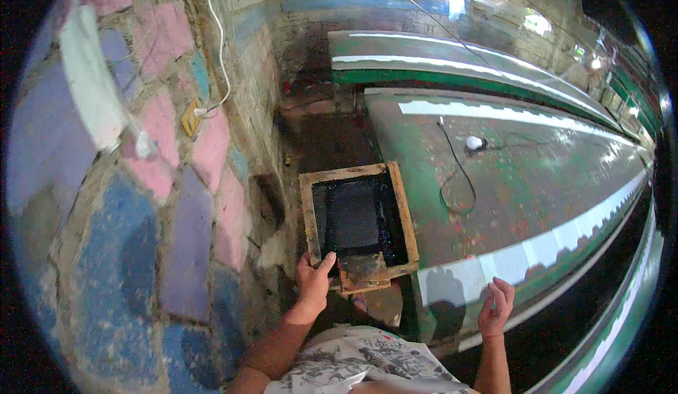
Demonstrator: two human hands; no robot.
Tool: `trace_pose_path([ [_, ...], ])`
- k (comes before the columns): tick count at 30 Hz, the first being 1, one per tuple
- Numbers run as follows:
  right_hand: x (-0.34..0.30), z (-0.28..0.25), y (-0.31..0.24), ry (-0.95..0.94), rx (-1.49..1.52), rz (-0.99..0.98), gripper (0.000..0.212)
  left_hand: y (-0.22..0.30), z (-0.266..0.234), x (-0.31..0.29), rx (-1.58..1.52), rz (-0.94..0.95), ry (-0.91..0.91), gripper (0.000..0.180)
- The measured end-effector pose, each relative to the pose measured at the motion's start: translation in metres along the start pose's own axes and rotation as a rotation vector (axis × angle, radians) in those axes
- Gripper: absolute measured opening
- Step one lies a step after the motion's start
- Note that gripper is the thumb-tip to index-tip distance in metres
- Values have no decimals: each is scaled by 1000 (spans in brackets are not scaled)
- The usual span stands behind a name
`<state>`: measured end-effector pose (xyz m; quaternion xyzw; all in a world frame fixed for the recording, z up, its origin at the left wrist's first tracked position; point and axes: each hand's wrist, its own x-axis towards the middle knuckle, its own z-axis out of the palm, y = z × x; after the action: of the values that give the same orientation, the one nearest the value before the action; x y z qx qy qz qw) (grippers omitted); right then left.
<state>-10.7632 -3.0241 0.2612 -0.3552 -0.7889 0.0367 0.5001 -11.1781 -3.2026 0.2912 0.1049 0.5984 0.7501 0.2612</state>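
A wooden screen-printing frame [402, 214] with a dark mesh [355, 214] hangs in front of me, beside the near end of a long table. My left hand [313, 279] grips its lower left corner, thumb on top; the other fingers are mostly hidden beneath. Across the frame's near side lies a flat, stained wooden piece [364, 270], perhaps a squeegee handle, just right of my left thumb. Dark, wet-looking ink coats the inside edges. To the right, my right hand [496, 308] is raised by the table's near edge, fingers loosely bent and holding nothing.
The long, paint-spotted table [508, 182] carries white strips [537, 248] along its sides. On it lie a light bulb [475, 142] and a looped black cable [452, 196]. A second table [424, 49] stands beyond. A painted stone wall [141, 239] rises close on my left.
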Motion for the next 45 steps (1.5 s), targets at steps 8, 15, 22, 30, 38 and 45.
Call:
trace_pose_path([
  [8, 157, 174, 50, -145, 58, -148, 23, 63, 73, 181, 112, -57, -2, 39],
  [15, 290, 328, 51, -395, 68, -362, 31, 62, 89, 337, 113, -52, 60, 44],
  [22, 409, 497, 34, -454, 114, -454, 37, 74, 107, 520, 117, -130, 164, 52],
  [30, 500, 644, 3, -462, 200, -348, 39, 95, 118, 746, -21, -132, 191, 83],
  [38, 576, 801, 27, -468, 228, -232, 38, 89, 120, 945, -167, -193, 197, 76],
  [45, 776, 1000, 68, -278, 282, -392, 42, 166, 176, 1072, 204, -128, 494, 84],
])
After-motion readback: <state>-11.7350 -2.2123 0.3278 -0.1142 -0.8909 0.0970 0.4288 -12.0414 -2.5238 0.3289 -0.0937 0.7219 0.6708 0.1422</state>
